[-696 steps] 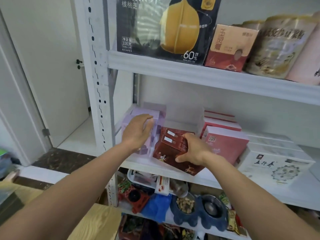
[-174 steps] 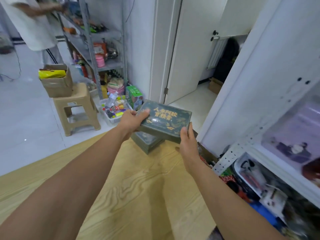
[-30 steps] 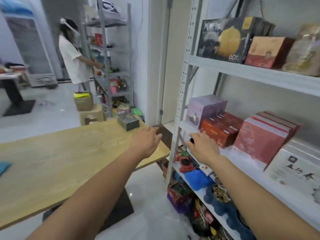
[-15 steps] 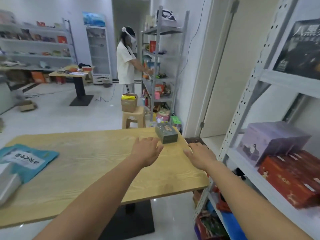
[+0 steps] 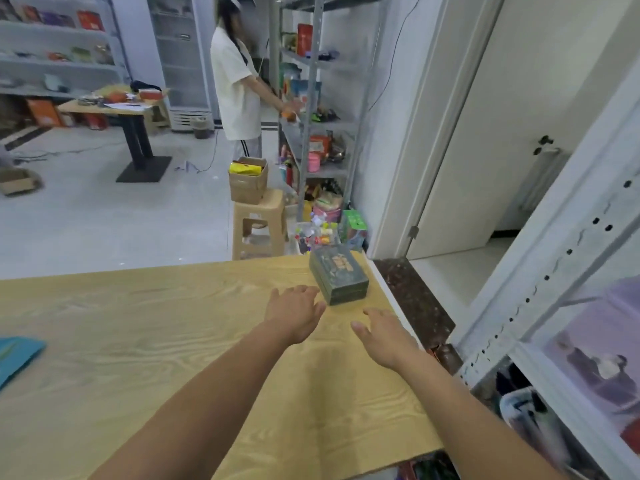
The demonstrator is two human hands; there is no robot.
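Observation:
A dark green box with gold lettering [image 5: 337, 274] lies at the far right corner of the wooden table [image 5: 145, 334]; it looks like two stacked boxes. My left hand [image 5: 294, 311] hovers over the table just left of and short of the box, fingers spread and empty. My right hand [image 5: 382, 336] reaches out a little nearer to me, below the box, fingers straight and empty. Neither hand touches the box.
A white metal shelf rack [image 5: 568, 271] stands at the right with a purple box [image 5: 602, 344] on it. A blue packet [image 5: 17, 355] lies at the table's left edge. Beyond the table are a beige stool [image 5: 258, 223] with a cardboard box, another rack, and a person in white [image 5: 239, 84].
The view has tilted down and swung slightly. Both hands have stretched forward toward the green box and sit closer to it than half a second ago.

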